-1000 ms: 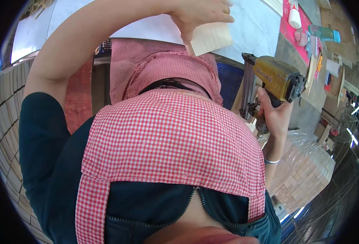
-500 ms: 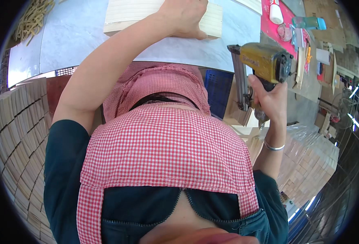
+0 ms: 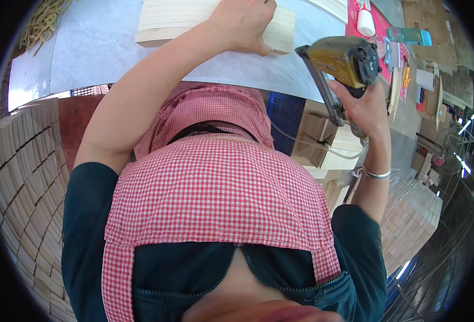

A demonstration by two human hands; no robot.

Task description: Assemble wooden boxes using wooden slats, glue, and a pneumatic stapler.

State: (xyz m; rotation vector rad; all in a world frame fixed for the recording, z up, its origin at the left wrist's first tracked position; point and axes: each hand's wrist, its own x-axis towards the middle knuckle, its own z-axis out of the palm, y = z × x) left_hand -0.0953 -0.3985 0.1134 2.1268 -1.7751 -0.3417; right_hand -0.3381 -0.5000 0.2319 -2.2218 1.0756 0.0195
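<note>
My right hand [image 3: 361, 107] is wrapped round the handle of a yellow and black nail gun [image 3: 331, 60]. The gun is raised at the right front of the work table, tilted, its nose toward the wood and its slanting magazine below. A pale hose trails from its handle. My left hand [image 3: 243, 24] grips a pale wooden piece [image 3: 167, 21], thumb against its near edge and fingers over its top. The piece, which looks like boards joined or stacked, lies on the table; the top of the frame cuts off its far side. A gap separates the gun from the wood.
The table [image 3: 97, 59] has a pale marbled top. At the right lie a white bottle [image 3: 365, 22], a teal-capped clear bottle [image 3: 409, 36] and small tools on a red sheet. Rubber bands [image 3: 42, 24] lie far left. Wood stacks [image 3: 25, 177] stand left and right; a blue crate [image 3: 285, 115] is below.
My right hand has lifted the nail gun up and slightly left, tipping it more. Its hose now shows. My left hand stays on the wooden piece.
</note>
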